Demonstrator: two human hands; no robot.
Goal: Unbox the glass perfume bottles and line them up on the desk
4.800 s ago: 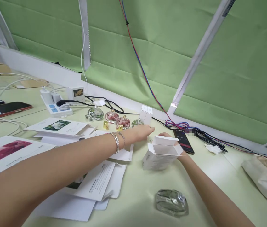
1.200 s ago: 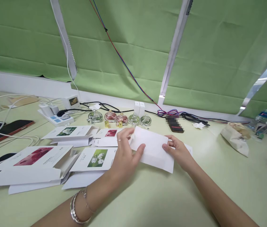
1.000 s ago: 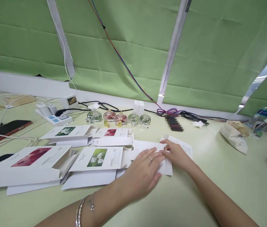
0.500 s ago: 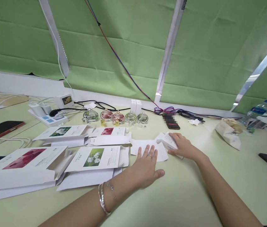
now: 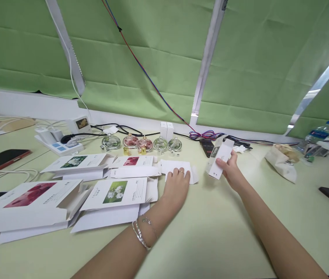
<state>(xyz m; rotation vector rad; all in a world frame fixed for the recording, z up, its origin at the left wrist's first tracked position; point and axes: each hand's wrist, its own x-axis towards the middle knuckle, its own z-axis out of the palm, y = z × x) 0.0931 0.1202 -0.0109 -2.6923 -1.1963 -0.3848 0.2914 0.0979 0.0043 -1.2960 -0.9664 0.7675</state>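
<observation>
My right hand [image 5: 232, 173] grips a slim white carton [image 5: 222, 158], raised and tilted above the table; one printed side shows. My left hand [image 5: 176, 190] rests on a folded white card sheet [image 5: 174, 166] on the table, its fingers slightly bent and its thumb out of sight. Beside that hand lies an opened white carton [image 5: 137, 193] with a white-flower picture. Behind it sits a carton with a red picture [image 5: 135, 162]. At the far left are another red-picture carton [image 5: 48, 199] and a carton with white flowers [image 5: 75, 162].
Several round glass bottles [image 5: 144, 144] with small gold and clear caps stand at the back. Two small white boxes [image 5: 167, 131] are behind them. A power strip [image 5: 62, 147], cables, a dark phone [image 5: 208, 148] and a paper bag [image 5: 282, 161] lie around.
My right hand has lifted the slim carton off the table and turned it more upright. My left hand has shifted the card sheet back and left, and its fingers are now more bent.
</observation>
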